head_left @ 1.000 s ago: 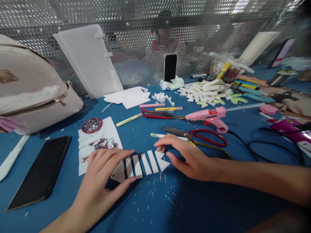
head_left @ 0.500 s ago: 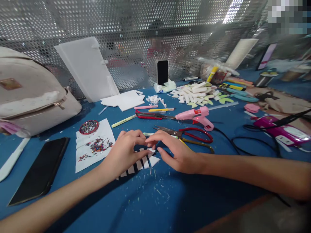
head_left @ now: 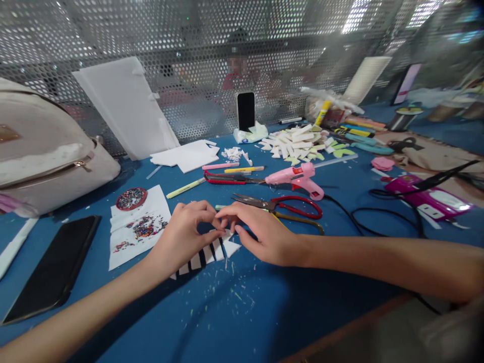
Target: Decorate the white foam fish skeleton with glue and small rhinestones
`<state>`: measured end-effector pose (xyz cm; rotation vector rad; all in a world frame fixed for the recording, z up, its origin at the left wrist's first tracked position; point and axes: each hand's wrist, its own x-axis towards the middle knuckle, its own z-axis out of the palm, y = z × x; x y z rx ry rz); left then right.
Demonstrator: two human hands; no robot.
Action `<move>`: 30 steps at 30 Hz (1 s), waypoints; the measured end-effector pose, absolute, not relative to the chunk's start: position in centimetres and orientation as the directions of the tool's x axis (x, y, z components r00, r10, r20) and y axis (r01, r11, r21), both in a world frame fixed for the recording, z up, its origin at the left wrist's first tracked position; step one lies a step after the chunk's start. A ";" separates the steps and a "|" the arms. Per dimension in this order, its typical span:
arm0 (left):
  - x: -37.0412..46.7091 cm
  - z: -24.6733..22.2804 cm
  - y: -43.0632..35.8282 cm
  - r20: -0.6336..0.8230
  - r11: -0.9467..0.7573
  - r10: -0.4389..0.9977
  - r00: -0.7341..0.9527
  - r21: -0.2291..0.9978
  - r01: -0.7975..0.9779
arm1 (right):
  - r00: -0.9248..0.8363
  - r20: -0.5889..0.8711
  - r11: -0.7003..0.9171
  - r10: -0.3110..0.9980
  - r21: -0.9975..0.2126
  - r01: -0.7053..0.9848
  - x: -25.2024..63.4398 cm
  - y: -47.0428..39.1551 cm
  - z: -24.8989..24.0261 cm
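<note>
Row of white pieces: it lies on the blue table right under your hands; four strips and one notched end piece show clearly, and your left hand hides the rest, so the full count cannot be told.
Left hand: your left hand arches over the row, thumb and fingers drawn close, perhaps to steady the strips; whether it grips one cannot be told.
Right hand: your right hand meets it at the fingertips above the notched end, its fingers narrowed; any small thing between them is hidden.
Beads: one red-rimmed dish and loose beads, too many to count, sit on one white paper, probably so they don't scatter.
Cutting and glue: one pair of scissors and one pink glue gun lie just beyond your right hand, likely for easy reach.
Phones: two near you, one flat phone at your left, one upright phone, seemingly propped by a soft packet.
</note>
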<state>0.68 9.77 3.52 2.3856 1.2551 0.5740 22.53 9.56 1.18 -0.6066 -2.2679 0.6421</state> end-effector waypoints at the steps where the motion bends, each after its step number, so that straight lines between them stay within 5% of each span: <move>1: 0.6 3.5 9.8 0.186 -0.533 0.836 0.517 0.499 0.683 | -0.651 0.489 0.769 0.581 -0.592 0.242 22.5 9.6 1.2; 30: 0.0 3.7 10.2 0.175 -0.539 0.820 0.545 0.556 0.633 | -0.674 0.427 0.749 0.603 -0.594 0.294 22.5 9.6 1.1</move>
